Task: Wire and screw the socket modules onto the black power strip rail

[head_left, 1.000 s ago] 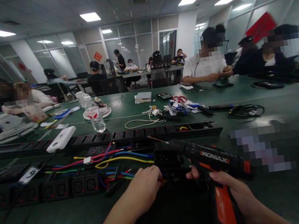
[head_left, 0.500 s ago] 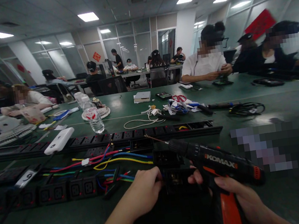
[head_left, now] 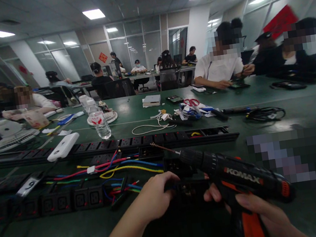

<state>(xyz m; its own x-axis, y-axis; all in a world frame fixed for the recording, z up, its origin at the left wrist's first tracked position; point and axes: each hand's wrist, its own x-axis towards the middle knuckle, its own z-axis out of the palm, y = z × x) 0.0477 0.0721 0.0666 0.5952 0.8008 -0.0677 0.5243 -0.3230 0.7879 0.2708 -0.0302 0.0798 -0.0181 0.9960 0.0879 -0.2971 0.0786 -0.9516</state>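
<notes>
My right hand (head_left: 255, 203) is wrapped round the handle of a black and orange power drill (head_left: 236, 174), whose long thin bit points up and left. With fingers bent, my left hand (head_left: 159, 193) grips the left side of a black socket housing (head_left: 190, 190) low in the middle; the fingertips are partly hidden. Metal parts show inside the housing. Just behind it lies another open black housing (head_left: 176, 165). Red, blue and yellow wires (head_left: 132, 169) run in from the left, beside a black strip of sockets (head_left: 58, 203).
A long black socket rail (head_left: 138, 143) crosses the green table. Behind it stand a water bottle (head_left: 100, 124), red scissors (head_left: 191, 102) and a coiled black cable (head_left: 266, 114). A white power bank (head_left: 63, 146) lies left. People sit across the table.
The drill and my right hand have shifted slightly right and down. My left hand has moved slightly over the housing's edge. The whole view has shifted a little.
</notes>
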